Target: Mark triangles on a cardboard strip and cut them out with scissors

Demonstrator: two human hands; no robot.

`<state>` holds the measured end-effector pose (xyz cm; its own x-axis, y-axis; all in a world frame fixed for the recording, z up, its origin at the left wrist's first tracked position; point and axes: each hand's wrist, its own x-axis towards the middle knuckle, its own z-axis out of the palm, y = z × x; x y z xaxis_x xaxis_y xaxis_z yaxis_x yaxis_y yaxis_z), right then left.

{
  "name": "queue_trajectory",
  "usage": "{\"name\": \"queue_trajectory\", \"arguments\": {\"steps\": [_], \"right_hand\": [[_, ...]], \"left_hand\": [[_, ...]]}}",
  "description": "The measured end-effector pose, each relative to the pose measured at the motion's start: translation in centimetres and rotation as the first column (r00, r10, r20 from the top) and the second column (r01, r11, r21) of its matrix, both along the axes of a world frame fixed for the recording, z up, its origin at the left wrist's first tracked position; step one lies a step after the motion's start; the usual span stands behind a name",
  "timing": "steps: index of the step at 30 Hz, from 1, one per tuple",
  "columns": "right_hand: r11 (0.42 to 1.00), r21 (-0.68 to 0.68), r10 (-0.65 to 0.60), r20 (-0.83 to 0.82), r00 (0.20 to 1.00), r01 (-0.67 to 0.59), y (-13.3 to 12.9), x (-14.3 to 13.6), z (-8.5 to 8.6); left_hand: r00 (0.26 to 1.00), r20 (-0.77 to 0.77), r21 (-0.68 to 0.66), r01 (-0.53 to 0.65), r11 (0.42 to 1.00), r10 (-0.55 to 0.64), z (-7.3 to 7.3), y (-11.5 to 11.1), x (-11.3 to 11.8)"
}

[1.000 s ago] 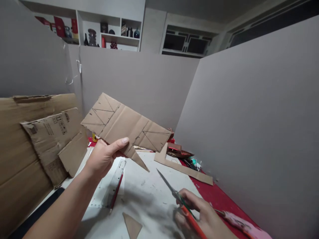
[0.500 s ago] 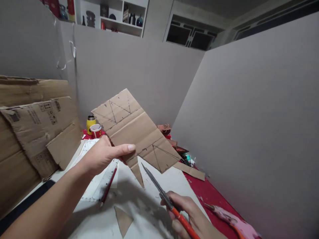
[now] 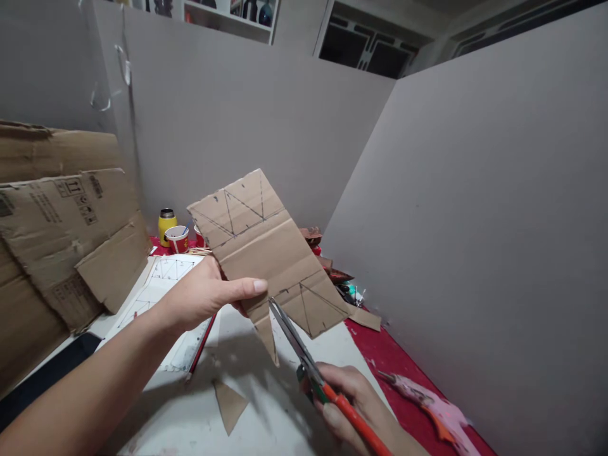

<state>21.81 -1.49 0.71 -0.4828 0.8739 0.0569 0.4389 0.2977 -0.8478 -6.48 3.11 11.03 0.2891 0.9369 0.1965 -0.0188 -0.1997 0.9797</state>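
My left hand (image 3: pixel 213 291) grips a cardboard piece (image 3: pixel 266 247) along its lower left edge, thumb on top and the other fingers hidden behind. Pencilled triangles mark both ends of the cardboard, and a pointed strip hangs at its lower edge beside a V-shaped notch. In my right hand (image 3: pixel 351 399) are scissors (image 3: pixel 304 354) with orange handles. Their blade tips touch or nearly touch the inner corner of the notch, close to my left thumb. A cut-off cardboard triangle (image 3: pixel 230 405) lies on the white work surface (image 3: pixel 266 418) below.
A pink glue gun (image 3: pixel 427 402) rests on the red cloth (image 3: pixel 380 354) at right. Beneath my left arm are a drawn sheet (image 3: pixel 173 269) and a dark red pencil (image 3: pixel 202 347). A paper cup (image 3: pixel 177 239), a yellow bottle (image 3: pixel 166 225) and large cardboard sheets (image 3: pixel 61 221) stand at left.
The scissors have moved up and left, from below the notch to its inner corner. The held cardboard appears slightly further right as the view shifted.
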Motion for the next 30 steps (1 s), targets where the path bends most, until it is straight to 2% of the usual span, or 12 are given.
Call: {"name": "queue_trajectory", "arguments": {"steps": [7,11,18,30], "right_hand": [[0.999,0.037,-0.013,-0.064,0.998,0.015,-0.4,-0.3,-0.1],[1.0,-0.016,-0.01,-0.063,0.998,0.009,-0.6,-0.2,-0.5],[0.993,-0.024,-0.118,-0.06,0.991,0.117,-0.6,0.3,-1.3],[0.994,0.005,-0.11,-0.034,0.993,0.11,-0.4,0.8,-1.5]], "left_hand": [[0.988,0.15,-0.039,0.051,0.998,-0.045,0.2,0.0,0.4],[0.978,0.197,-0.044,0.075,0.996,-0.065,0.1,0.1,0.5],[0.975,0.212,-0.045,0.074,0.996,-0.063,0.1,0.0,0.6],[0.977,0.212,-0.02,0.025,0.999,-0.02,0.2,-0.4,0.9]]}}
